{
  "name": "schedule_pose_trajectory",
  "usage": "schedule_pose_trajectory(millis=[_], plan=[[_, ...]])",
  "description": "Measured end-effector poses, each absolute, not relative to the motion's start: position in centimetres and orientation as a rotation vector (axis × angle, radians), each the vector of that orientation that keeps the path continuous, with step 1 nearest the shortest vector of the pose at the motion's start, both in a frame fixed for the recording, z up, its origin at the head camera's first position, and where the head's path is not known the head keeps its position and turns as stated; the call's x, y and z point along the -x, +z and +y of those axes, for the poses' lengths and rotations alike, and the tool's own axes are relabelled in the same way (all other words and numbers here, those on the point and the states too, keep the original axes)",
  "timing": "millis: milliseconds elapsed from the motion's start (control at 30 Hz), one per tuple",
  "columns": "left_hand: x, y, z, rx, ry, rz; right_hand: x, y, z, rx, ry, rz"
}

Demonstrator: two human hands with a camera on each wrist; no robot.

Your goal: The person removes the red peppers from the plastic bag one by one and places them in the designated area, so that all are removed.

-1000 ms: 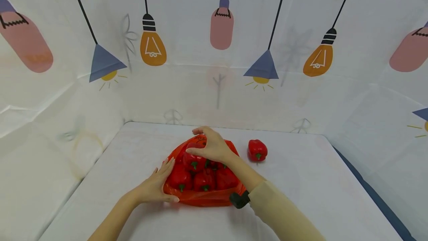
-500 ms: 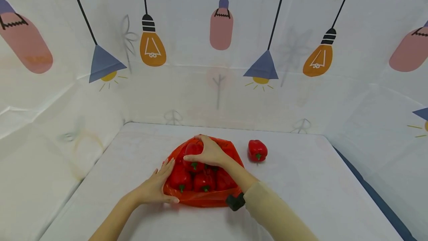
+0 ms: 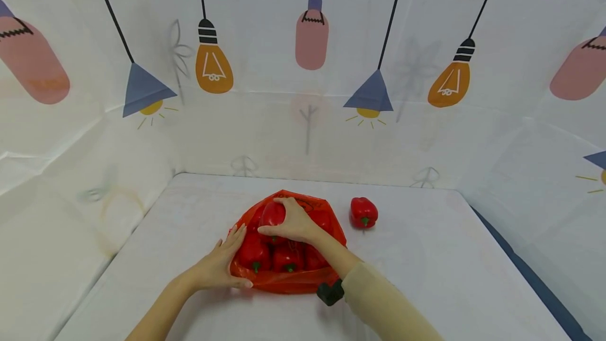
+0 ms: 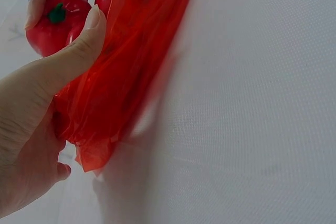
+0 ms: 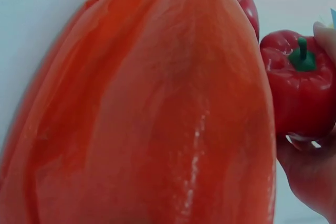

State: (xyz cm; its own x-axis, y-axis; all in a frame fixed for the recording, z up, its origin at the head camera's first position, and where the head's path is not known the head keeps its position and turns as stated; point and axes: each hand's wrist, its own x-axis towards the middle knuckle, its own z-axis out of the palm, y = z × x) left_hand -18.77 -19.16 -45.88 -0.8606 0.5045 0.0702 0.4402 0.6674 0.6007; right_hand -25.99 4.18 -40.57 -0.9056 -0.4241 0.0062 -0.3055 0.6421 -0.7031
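A red plastic bag [image 3: 284,282] lies open at the middle of the table, with several red bell peppers [image 3: 254,252] inside. My right hand [image 3: 299,225] reaches over from the right and grips a red bell pepper [image 3: 273,213] on top of the pile, thumb on the near side and fingers on the far side. Its green stem shows in the right wrist view, where the bell pepper [image 5: 299,100] rises above the bag's edge. My left hand [image 3: 219,263] rests against the bag's left side with fingers and thumb spread; its thumb [image 4: 84,51] lies along the plastic in the left wrist view.
One more red bell pepper [image 3: 363,212] stands alone on the white table [image 3: 426,267], right of the bag. Behind the table hangs a pale sheet [image 3: 265,136] printed with lamps and bulbs. A black wrist device [image 3: 330,292] sits under the right sleeve.
My right hand has come down and slightly left onto the top bell pepper, and its fingers have closed round it. The left hand and the lone bell pepper stay in place.
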Motion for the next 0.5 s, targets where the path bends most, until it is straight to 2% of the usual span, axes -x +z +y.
schedule_pose_trajectory(millis=[233, 500], plan=[[18.7, -45.9, -19.1, -0.768, 0.963, 2.770, 25.4, -40.4, 4.6, 0.659, -1.184, 2.759], [18.7, -45.7, -19.2, -0.748, 0.975, 2.751, 24.9, -39.0, 6.1, 0.866, -1.300, 2.854]])
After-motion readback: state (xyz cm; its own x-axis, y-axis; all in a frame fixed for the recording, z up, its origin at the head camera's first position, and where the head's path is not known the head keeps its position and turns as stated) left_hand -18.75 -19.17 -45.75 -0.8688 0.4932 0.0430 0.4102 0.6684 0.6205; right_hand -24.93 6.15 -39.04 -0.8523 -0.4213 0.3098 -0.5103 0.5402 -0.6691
